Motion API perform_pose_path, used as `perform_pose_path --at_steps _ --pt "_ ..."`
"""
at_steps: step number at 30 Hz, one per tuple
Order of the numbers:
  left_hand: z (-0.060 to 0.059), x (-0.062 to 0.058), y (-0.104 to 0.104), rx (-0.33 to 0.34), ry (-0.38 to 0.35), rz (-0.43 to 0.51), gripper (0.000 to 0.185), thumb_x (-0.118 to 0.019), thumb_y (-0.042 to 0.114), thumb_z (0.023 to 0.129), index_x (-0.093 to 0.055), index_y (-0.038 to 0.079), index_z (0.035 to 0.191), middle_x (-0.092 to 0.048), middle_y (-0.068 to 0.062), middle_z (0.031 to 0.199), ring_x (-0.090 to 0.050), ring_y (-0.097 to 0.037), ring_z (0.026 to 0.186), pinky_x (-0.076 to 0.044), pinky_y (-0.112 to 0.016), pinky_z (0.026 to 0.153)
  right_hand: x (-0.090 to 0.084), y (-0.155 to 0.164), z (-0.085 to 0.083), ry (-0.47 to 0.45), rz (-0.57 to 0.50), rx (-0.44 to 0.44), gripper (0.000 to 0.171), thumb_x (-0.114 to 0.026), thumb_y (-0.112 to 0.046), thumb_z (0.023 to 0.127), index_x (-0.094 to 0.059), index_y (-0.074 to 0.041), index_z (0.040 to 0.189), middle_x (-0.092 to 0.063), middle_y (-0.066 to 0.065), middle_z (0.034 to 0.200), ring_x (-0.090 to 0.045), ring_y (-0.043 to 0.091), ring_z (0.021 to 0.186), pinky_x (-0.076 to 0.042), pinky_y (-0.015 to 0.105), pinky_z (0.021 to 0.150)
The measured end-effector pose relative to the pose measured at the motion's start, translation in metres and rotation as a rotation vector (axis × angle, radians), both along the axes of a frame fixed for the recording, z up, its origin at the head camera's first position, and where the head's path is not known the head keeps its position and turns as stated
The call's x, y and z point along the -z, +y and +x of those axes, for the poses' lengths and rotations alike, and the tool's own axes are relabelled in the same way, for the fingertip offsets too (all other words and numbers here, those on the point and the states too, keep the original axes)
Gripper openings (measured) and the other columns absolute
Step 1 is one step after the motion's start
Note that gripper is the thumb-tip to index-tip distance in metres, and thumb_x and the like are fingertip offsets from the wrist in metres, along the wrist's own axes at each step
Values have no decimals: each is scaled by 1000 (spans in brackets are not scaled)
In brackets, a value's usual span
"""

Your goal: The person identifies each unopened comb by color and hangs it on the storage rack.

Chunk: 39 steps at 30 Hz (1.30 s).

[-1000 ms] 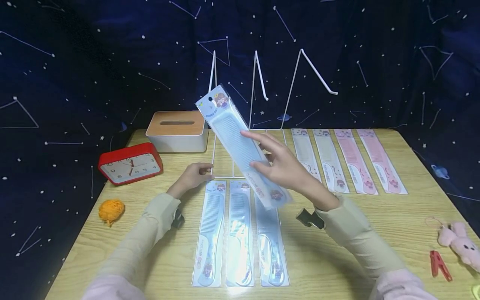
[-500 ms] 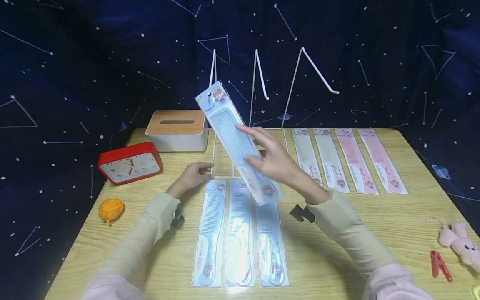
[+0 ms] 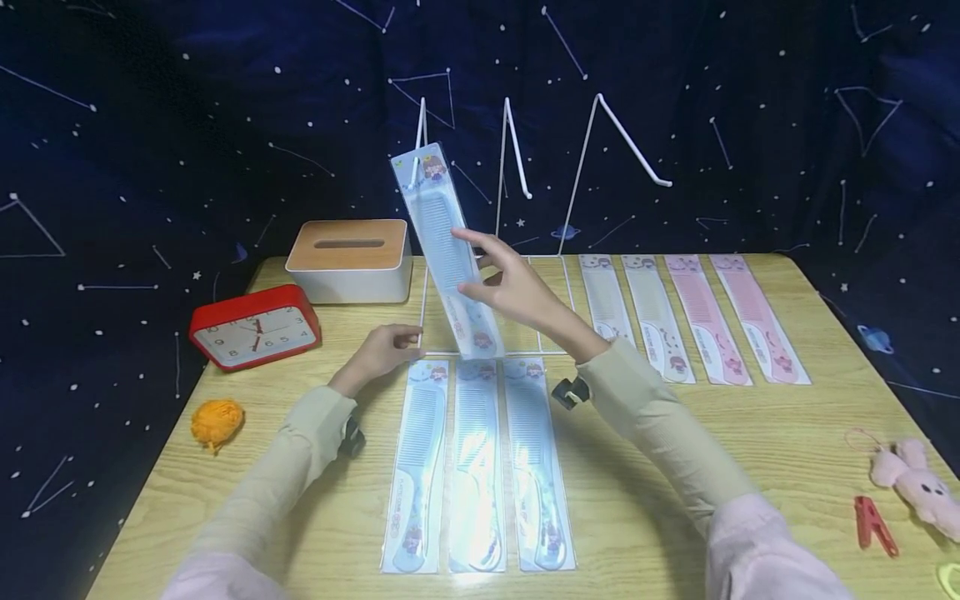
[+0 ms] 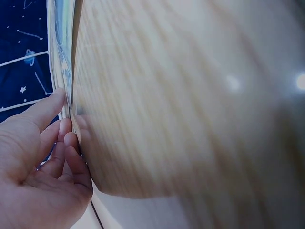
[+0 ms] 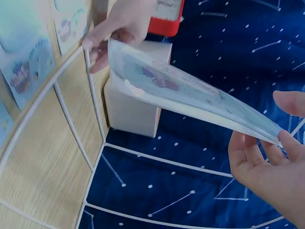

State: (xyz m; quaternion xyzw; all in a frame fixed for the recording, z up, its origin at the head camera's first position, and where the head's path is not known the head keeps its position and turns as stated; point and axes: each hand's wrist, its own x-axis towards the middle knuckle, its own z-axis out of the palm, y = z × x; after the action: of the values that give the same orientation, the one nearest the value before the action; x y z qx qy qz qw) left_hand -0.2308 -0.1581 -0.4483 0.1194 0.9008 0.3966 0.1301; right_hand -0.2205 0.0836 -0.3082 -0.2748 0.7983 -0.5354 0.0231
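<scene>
My right hand (image 3: 517, 283) grips a blue comb in a clear packet (image 3: 446, 250) by its edge, raised and tilted above the white wire rack (image 3: 497, 353). The left hook's end (image 3: 413, 172) shows in front of the packet's top, at its hole. From the right wrist view, the fingers (image 5: 267, 157) hold the packet's edge. My left hand (image 3: 378, 354) pinches the front left corner of the rack's base on the table. In front of the rack lie three more packaged blue combs (image 3: 422, 467). The middle and right hooks (image 3: 517, 154) carry nothing.
Two pale combs (image 3: 656, 321) and two pink combs (image 3: 705, 321) in packets lie right of the rack. A tissue box (image 3: 348, 283) and red clock (image 3: 255, 329) stand left, near orange yarn (image 3: 217, 423). A red clip (image 3: 873, 527) and pink plush toy (image 3: 918, 487) lie at right.
My right hand has carried the packaged comb up, back and left, and turned it more upright. The hook's end has come through to the packet's front. My left hand stays on the rack.
</scene>
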Motion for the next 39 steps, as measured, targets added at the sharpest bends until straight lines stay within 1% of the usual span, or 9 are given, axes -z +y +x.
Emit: perform_pose_path --at_steps 4,9,14,17,22,26,31,36,39 --pt "0 0 -1 -10 -4 6 47 -65 17 90 -53 0 132 -59 -19 125 -55 -32 111 -44 -44 98 0 -6 -20 -51 -12 12 67 -63 1 86 -36 -12 146 -37 10 146 -54 29 112 -52 36 87" --pt "-1 2 -1 -6 -5 13 46 -65 17 90 -54 0 131 -59 -19 125 -55 -31 110 -45 -43 97 0 -10 -42 -76 -10 37 65 -63 -3 87 -37 -14 146 -40 13 141 -54 31 115 -50 40 90" --pt "-2 4 -1 -9 7 10 46 -66 17 89 -55 0 130 -60 -18 124 -55 -31 110 -45 -43 97 3 -13 -60 -92 -50 40 64 -63 -2 87 -39 -12 145 -46 18 134 -52 32 118 -47 41 95" --pt "-2 4 -1 -5 8 11 46 -66 17 89 -55 0 130 -60 -19 124 -55 -32 111 -45 -44 97 7 -14 -66 -101 -70 34 62 -63 0 87 -39 -9 144 -47 20 133 -50 32 121 -45 42 98" --pt "0 2 0 -2 6 13 46 -66 17 90 -54 0 131 -60 -20 124 -55 -33 112 -45 -45 97 14 -14 -71 -108 -87 14 62 -62 5 86 -39 -5 143 -45 23 134 -50 35 120 -45 44 98" --pt "1 1 0 -15 6 17 45 -66 16 89 -55 0 130 -60 -19 124 -56 -33 111 -45 -45 98 17 -14 -71 -103 -90 4 62 -62 4 87 -38 -5 143 -44 23 135 -50 36 119 -46 43 97" --pt "2 0 0 -8 4 29 45 -65 16 90 -55 0 130 -59 -20 124 -55 -33 112 -45 -45 98 19 -12 -70 -77 -72 16 61 -64 2 86 -40 -5 142 -47 24 131 -50 36 120 -44 42 99" --pt "3 -1 -1 4 0 31 46 -65 16 90 -53 -1 131 -58 -20 125 -54 -34 112 -44 -46 98 21 -7 -66 -42 -16 36 58 -64 -2 88 -42 -6 141 -49 24 128 -51 33 120 -45 39 99" --pt "2 -1 -2 8 3 29 46 -64 16 90 -53 -1 131 -58 -20 125 -54 -34 112 -44 -46 98 22 -2 -61 -21 -21 21 55 -63 -2 89 -42 -3 140 -51 24 126 -52 35 119 -45 41 98"
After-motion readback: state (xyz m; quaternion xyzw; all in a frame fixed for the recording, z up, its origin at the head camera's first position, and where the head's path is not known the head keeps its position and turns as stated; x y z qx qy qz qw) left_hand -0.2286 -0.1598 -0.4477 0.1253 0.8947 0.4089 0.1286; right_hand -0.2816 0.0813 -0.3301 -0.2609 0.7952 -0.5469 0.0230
